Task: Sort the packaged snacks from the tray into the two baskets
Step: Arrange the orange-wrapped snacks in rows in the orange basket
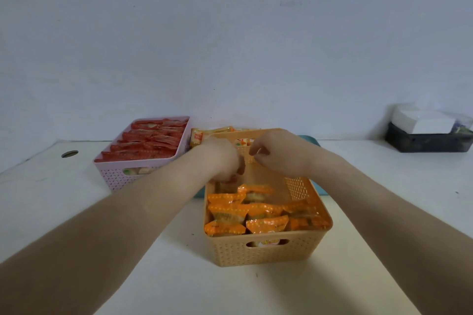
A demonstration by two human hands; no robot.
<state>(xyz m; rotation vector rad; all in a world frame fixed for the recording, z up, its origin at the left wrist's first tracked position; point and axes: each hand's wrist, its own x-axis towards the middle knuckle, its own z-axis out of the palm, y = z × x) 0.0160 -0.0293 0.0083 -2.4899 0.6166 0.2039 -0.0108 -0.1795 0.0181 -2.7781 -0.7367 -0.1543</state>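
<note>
From the head view, an orange basket (266, 250) sits in the middle of the white table (76, 212). Orange snack packs (245, 215) fill the part of it nearest the person. Both hands are over the far half of the orange basket. The left hand (222, 158) reaches down inside it, fingers curled tight, and something small and red shows at the fingertips, but I cannot tell if it is held. The right hand (276, 153) is just beside the left one, fingers bent like a pinch; what they pinch is too blurry to tell. To the left of the orange basket stands a pink basket (128, 176) full of red snack packs (151, 140). Behind the orange basket, more snack packs (204, 134) peek out, with a bit of teal tray (311, 140). Far to the right is a black box (427, 140).
</note>
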